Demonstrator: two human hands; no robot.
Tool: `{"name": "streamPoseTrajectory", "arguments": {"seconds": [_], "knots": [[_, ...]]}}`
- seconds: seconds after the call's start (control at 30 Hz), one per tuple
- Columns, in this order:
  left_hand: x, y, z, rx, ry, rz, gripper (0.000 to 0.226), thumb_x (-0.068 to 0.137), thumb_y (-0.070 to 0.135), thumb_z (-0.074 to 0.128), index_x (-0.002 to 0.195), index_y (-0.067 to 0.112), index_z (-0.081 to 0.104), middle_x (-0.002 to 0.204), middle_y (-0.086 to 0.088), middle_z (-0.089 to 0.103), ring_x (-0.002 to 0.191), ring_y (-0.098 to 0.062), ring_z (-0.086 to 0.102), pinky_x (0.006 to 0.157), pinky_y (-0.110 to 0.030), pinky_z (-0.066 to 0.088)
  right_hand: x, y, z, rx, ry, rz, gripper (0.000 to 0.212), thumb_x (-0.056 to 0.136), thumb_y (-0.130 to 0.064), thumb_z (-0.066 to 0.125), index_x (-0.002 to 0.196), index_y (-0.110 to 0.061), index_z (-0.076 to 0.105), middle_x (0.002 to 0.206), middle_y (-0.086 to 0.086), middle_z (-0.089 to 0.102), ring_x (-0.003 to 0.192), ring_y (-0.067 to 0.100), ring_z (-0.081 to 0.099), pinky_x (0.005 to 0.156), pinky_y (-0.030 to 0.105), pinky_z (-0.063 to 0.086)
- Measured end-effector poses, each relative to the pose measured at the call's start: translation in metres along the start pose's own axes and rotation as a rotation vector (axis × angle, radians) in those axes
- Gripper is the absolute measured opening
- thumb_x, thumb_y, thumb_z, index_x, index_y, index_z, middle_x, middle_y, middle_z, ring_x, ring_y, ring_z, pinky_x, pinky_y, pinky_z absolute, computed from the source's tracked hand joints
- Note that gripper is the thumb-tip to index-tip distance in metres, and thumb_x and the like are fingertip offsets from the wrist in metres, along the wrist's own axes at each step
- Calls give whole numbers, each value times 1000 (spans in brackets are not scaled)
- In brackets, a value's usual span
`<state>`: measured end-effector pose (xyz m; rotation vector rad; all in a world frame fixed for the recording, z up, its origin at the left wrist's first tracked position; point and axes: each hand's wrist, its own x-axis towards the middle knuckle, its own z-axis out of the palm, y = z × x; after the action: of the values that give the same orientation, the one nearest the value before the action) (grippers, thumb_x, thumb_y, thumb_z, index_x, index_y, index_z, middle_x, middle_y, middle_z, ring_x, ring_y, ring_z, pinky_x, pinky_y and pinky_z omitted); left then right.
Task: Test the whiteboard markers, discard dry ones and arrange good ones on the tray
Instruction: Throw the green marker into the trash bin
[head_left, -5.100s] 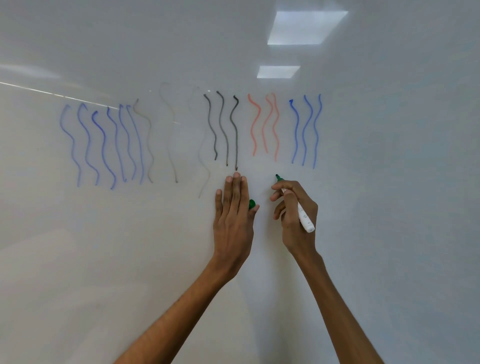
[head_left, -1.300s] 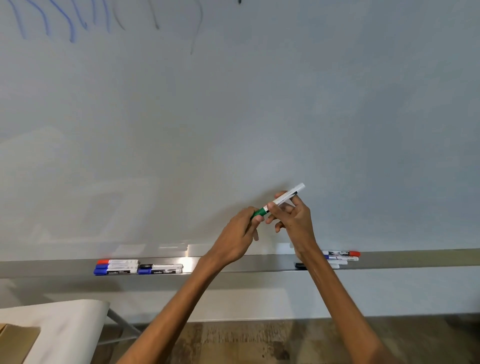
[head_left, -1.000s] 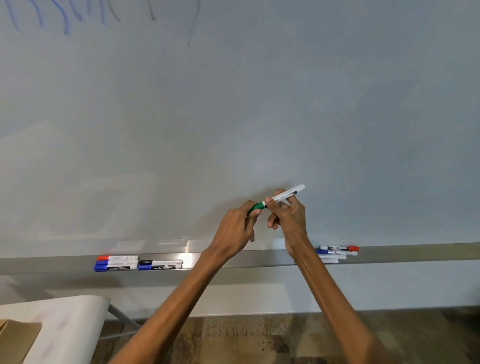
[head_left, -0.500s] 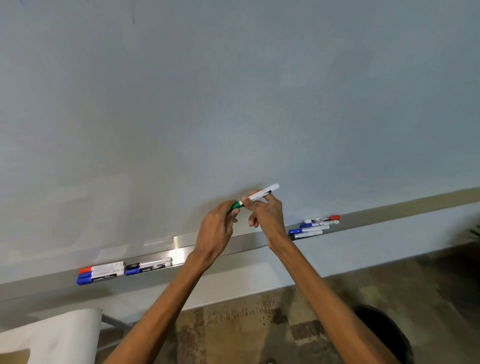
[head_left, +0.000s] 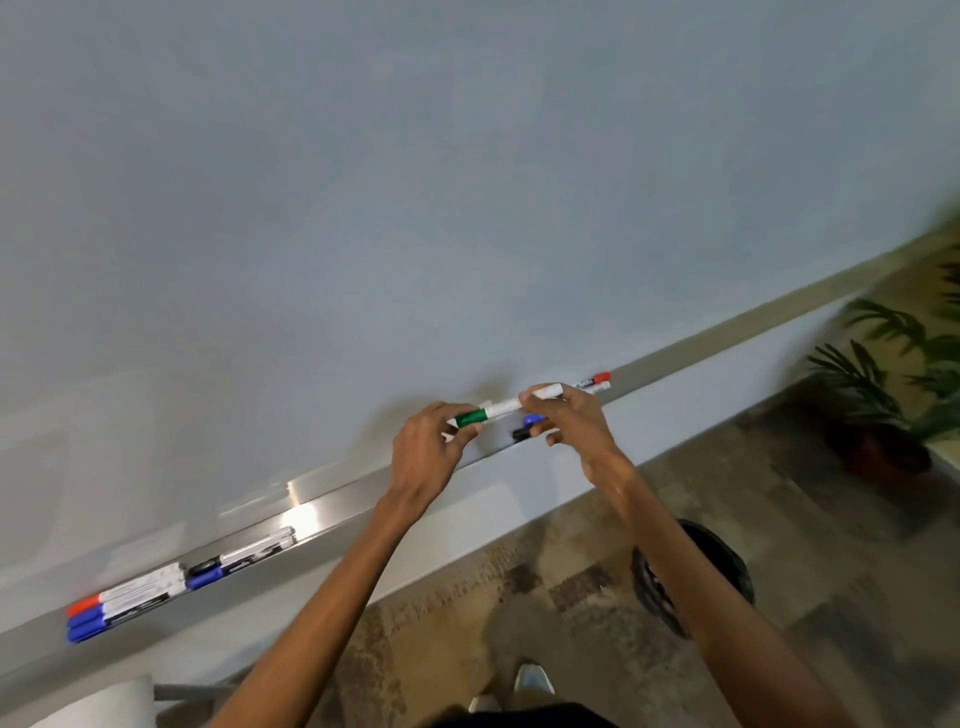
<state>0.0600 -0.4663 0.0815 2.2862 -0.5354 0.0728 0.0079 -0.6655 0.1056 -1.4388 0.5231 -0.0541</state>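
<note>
Both hands hold one green whiteboard marker (head_left: 506, 408) level in front of the whiteboard (head_left: 415, 208). My left hand (head_left: 428, 454) pinches its green cap end, and my right hand (head_left: 569, 421) grips the white barrel. Below them runs the metal marker tray (head_left: 332, 512). On its left end lies a group of red, blue and black markers (head_left: 156, 590). Behind my right hand lie more markers (head_left: 592, 383), with a red, a blue and a black cap showing; the hand partly hides them.
A round black bin (head_left: 727, 566) stands on the patterned floor under my right forearm. A potted plant (head_left: 893, 395) stands at the right. A white table corner (head_left: 98, 704) shows at the bottom left. My shoes (head_left: 530, 680) are at the bottom edge.
The green marker came down from the board after writing, and the cap went onto it. My view has swung down and right, so the bin and plant now show.
</note>
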Motion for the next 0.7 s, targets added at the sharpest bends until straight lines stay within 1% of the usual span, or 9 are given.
{"name": "streamPoseTrajectory", "arguments": {"seconds": [0.13,0.27,0.33,0.4,0.47,0.53,0.57,0.63,0.7], "knots": [[4,16,30,20,-88,39,18,84,34,73,102,34,73,100,13,70,78,-7,65,70,-31,53,-8,16,-38,-72,89,21,24,82,-23,80,102,-11,74,82,3,73,61,13,63,53,22,44],[15,35,60,34,-199,70,21,82,33,75,103,31,74,100,10,71,81,-11,64,67,-30,49,-13,33,-75,-135,163,64,22,81,-22,81,98,-12,72,82,2,74,64,13,66,54,22,46],[21,47,77,33,-242,100,21,81,31,77,101,30,75,99,9,70,78,-9,61,62,-26,43,-17,42,-97,-174,196,40,22,83,-21,79,100,-10,72,83,2,73,66,12,67,53,21,47],[25,61,96,27,-282,142,20,81,31,77,101,29,75,100,9,71,75,-5,56,62,-22,37,-23,51,-120,-213,228,7,17,86,-22,76,98,-11,73,82,0,73,66,10,67,53,21,48],[28,75,117,13,-333,183,20,84,32,74,104,29,74,102,8,72,77,-6,61,64,-18,39,-27,60,-146,-266,256,-21,9,89,-23,72,94,-15,73,77,-1,72,62,7,64,54,22,46],[31,87,141,-6,-398,224,23,88,32,70,110,26,73,105,6,72,81,-8,63,66,-15,42,-29,68,-173,-377,287,-54,15,92,-32,68,92,-18,74,71,-2,70,60,7,61,55,25,47],[32,93,155,-14,-438,248,23,90,32,68,112,23,73,106,4,72,81,-9,63,68,-17,46,-30,72,-187,-456,292,-67,18,92,-37,66,90,-20,74,69,-1,69,60,8,60,57,28,46],[32,104,182,-10,-521,297,22,94,32,62,113,22,70,106,2,70,83,-12,62,74,-29,54,-32,78,-217,-574,275,-73,19,95,-39,62,87,-25,72,71,0,67,61,12,57,57,28,44],[31,117,210,-5,-591,335,20,98,33,57,111,22,67,102,3,69,84,-14,62,76,-37,55,-32,87,-248,-652,259,-79,14,96,-36,61,96,-26,72,81,0,69,70,16,60,61,28,44]]}}
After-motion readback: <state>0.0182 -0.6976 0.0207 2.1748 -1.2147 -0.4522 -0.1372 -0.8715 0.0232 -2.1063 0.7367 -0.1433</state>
